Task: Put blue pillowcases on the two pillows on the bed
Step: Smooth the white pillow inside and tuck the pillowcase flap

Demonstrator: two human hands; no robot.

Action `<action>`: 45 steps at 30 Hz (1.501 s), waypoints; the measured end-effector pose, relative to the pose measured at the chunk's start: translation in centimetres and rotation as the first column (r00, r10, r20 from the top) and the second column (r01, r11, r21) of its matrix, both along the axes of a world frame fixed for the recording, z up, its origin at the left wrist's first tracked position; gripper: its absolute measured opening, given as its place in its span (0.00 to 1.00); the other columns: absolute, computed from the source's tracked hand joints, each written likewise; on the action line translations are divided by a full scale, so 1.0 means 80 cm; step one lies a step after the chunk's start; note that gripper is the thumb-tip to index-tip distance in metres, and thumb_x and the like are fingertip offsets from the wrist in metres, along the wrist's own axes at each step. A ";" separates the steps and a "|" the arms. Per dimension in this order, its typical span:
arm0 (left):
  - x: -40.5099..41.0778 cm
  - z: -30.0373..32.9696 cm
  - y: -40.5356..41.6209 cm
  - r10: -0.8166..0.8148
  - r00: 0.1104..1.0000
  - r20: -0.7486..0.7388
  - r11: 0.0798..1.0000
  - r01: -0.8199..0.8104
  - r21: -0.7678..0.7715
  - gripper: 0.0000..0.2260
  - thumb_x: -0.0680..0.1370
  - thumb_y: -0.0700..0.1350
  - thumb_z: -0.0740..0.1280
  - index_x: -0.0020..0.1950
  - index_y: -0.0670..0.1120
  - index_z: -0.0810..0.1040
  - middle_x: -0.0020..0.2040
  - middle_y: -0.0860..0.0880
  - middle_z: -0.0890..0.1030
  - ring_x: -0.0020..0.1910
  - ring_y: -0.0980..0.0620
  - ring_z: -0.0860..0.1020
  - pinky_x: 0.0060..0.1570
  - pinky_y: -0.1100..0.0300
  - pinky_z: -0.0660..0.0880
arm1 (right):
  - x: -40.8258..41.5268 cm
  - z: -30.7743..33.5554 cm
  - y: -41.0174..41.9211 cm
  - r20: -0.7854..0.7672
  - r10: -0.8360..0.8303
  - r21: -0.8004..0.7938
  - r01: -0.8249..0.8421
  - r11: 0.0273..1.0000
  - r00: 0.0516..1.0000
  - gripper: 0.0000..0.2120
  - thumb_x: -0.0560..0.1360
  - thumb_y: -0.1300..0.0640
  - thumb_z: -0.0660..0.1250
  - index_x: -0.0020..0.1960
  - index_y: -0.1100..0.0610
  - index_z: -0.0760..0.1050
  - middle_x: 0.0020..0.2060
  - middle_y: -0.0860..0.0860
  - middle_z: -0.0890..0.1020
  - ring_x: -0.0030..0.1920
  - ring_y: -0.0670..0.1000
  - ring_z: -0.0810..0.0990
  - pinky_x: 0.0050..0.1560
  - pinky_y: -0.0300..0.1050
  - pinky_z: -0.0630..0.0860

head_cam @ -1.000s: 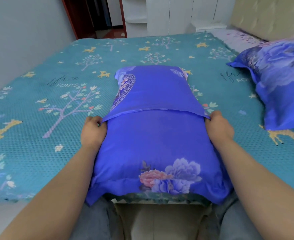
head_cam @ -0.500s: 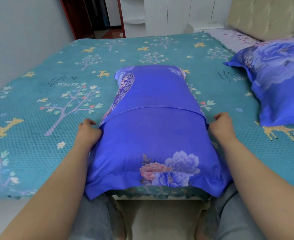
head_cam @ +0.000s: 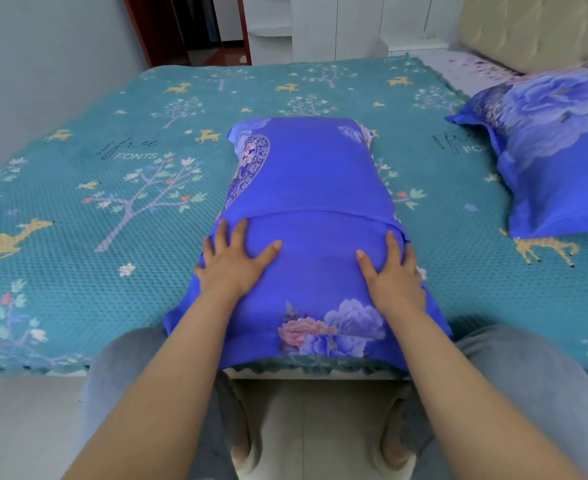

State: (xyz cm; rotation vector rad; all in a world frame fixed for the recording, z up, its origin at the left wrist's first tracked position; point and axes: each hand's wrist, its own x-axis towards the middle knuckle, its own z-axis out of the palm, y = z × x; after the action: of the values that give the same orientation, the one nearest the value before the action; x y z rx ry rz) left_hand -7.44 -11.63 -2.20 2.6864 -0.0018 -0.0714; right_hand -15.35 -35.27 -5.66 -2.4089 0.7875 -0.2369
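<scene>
A pillow in a blue flowered pillowcase [head_cam: 311, 188] lies lengthwise on the bed in front of me, its near end at the bed's edge. A flap seam crosses its middle. My left hand [head_cam: 232, 259] lies flat on the left side of the pillow just below that seam, fingers spread. My right hand [head_cam: 391, 268] lies flat on the right side at the same height, fingers straight. A second pillow in a blue flowered pillowcase [head_cam: 555, 150] rests at the right by the headboard.
The bed carries a teal cover [head_cam: 112, 202] printed with trees and deer. A beige padded headboard [head_cam: 528, 26] stands at the far right, a grey wall at the left, white cupboards and a doorway behind. My knees and slippers are at the bed's near edge.
Both hands let go of the pillow's sides and moved inward onto its top, now lying flat with fingers spread. The flap edge lies smoother across the pillow.
</scene>
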 end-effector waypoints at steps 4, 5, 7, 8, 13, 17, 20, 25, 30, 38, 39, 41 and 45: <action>-0.004 -0.002 0.046 0.226 0.949 -0.222 0.875 -0.298 -0.382 0.55 0.59 0.76 0.64 0.74 0.42 0.56 0.73 0.41 0.63 0.70 0.41 0.66 0.70 0.47 0.61 | -0.016 0.004 -0.011 0.059 -0.094 0.207 0.080 0.975 0.994 0.39 0.74 0.34 0.58 0.75 0.56 0.52 0.69 0.63 0.65 0.66 0.63 0.68 0.64 0.56 0.66; -0.005 -0.001 0.051 0.236 0.934 -0.267 0.844 -0.333 -0.420 0.53 0.60 0.74 0.66 0.72 0.40 0.58 0.71 0.41 0.67 0.67 0.42 0.69 0.68 0.49 0.64 | -0.017 0.005 -0.011 0.054 -0.108 0.265 0.090 0.960 0.993 0.39 0.74 0.34 0.58 0.75 0.58 0.53 0.69 0.62 0.65 0.67 0.62 0.68 0.64 0.55 0.65; -0.009 0.001 0.057 0.152 0.892 -0.427 0.750 -0.385 -0.538 0.50 0.57 0.75 0.69 0.67 0.40 0.70 0.63 0.43 0.77 0.59 0.44 0.77 0.64 0.50 0.71 | -0.020 0.008 -0.010 0.062 -0.134 0.349 0.105 0.931 0.989 0.39 0.74 0.34 0.58 0.75 0.58 0.53 0.70 0.60 0.66 0.68 0.60 0.68 0.65 0.54 0.65; -0.015 0.005 0.059 0.074 0.868 -0.490 0.691 -0.399 -0.603 0.45 0.57 0.74 0.70 0.62 0.42 0.76 0.57 0.44 0.81 0.54 0.45 0.80 0.60 0.51 0.74 | -0.024 0.013 -0.008 0.092 -0.146 0.397 0.098 0.912 0.985 0.40 0.74 0.34 0.59 0.75 0.58 0.53 0.70 0.59 0.66 0.68 0.59 0.68 0.65 0.53 0.64; -0.026 0.038 0.038 -0.056 0.939 -0.340 0.467 -0.277 -0.840 0.10 0.75 0.51 0.69 0.49 0.45 0.79 0.45 0.46 0.84 0.41 0.50 0.83 0.42 0.58 0.80 | -0.050 0.010 0.008 0.370 -0.128 0.518 -0.090 0.850 0.920 0.44 0.68 0.35 0.67 0.76 0.51 0.53 0.73 0.50 0.61 0.73 0.50 0.61 0.71 0.44 0.58; -0.020 0.082 0.006 0.019 1.000 0.023 0.493 0.010 -0.870 0.09 0.74 0.36 0.69 0.52 0.44 0.75 0.38 0.53 0.82 0.38 0.53 0.80 0.30 0.70 0.74 | -0.049 0.000 0.018 0.420 -0.079 0.518 -0.167 0.839 0.904 0.38 0.74 0.47 0.68 0.77 0.47 0.50 0.74 0.48 0.56 0.74 0.46 0.56 0.70 0.38 0.52; -0.007 0.145 -0.022 -0.049 0.945 0.324 0.677 0.270 -0.685 0.14 0.72 0.36 0.71 0.56 0.45 0.74 0.44 0.50 0.78 0.42 0.52 0.75 0.34 0.74 0.70 | -0.025 0.008 0.040 0.540 -0.083 0.568 -0.290 0.770 0.837 0.37 0.76 0.57 0.66 0.77 0.50 0.46 0.74 0.45 0.55 0.72 0.42 0.58 0.72 0.37 0.56; -0.018 0.285 -0.077 -0.369 0.610 0.701 0.891 0.447 0.081 0.21 0.70 0.43 0.65 0.63 0.53 0.72 0.54 0.47 0.81 0.52 0.42 0.77 0.48 0.56 0.73 | 0.031 0.046 0.113 0.571 0.174 0.627 -0.563 0.538 0.802 0.32 0.79 0.64 0.61 0.76 0.52 0.49 0.56 0.50 0.76 0.48 0.46 0.78 0.46 0.28 0.73; -0.055 0.245 -0.129 -0.634 0.552 0.541 0.762 0.332 0.556 0.16 0.75 0.45 0.62 0.63 0.50 0.69 0.55 0.44 0.78 0.53 0.39 0.77 0.40 0.52 0.68 | 0.039 0.106 0.044 0.556 -0.474 0.821 -0.363 0.440 0.683 0.14 0.81 0.60 0.55 0.65 0.54 0.68 0.42 0.53 0.79 0.31 0.44 0.77 0.34 0.37 0.73; -0.023 0.103 -0.115 -0.594 0.705 0.387 0.803 0.494 0.334 0.19 0.79 0.53 0.58 0.70 0.53 0.68 0.69 0.50 0.68 0.67 0.46 0.66 0.62 0.51 0.68 | 0.035 0.108 -0.024 0.651 -0.350 0.590 -0.160 0.791 0.674 0.17 0.78 0.63 0.60 0.66 0.59 0.70 0.55 0.50 0.76 0.52 0.47 0.74 0.54 0.32 0.69; -0.006 0.101 -0.110 -0.545 0.730 0.412 0.837 0.445 0.318 0.20 0.80 0.53 0.56 0.72 0.53 0.64 0.72 0.50 0.65 0.70 0.47 0.63 0.65 0.50 0.65 | 0.044 0.113 -0.010 0.679 -0.247 0.504 -0.195 0.841 0.692 0.18 0.78 0.64 0.61 0.67 0.59 0.70 0.57 0.50 0.75 0.55 0.48 0.74 0.54 0.29 0.67; 0.018 0.091 -0.098 -0.504 0.791 0.348 0.856 0.406 0.319 0.21 0.81 0.52 0.52 0.75 0.54 0.58 0.76 0.51 0.58 0.75 0.48 0.56 0.70 0.47 0.57 | 0.063 0.121 0.025 0.719 -0.032 0.309 -0.278 0.909 0.695 0.20 0.78 0.62 0.61 0.69 0.59 0.68 0.65 0.53 0.73 0.65 0.49 0.70 0.63 0.32 0.63; 0.039 0.055 -0.067 -0.446 0.880 0.162 0.872 0.387 0.299 0.22 0.81 0.55 0.48 0.76 0.56 0.53 0.78 0.53 0.50 0.77 0.48 0.48 0.73 0.43 0.45 | 0.090 0.079 0.084 0.234 0.385 0.083 -0.413 0.907 0.893 0.26 0.81 0.45 0.54 0.76 0.50 0.53 0.77 0.53 0.51 0.76 0.54 0.45 0.74 0.52 0.44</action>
State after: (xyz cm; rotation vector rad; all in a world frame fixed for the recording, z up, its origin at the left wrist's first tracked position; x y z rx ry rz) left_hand -4.34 -16.96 2.24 2.8883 -0.6984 0.1103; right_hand -8.16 -28.57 0.67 -2.3095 0.1917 -0.2614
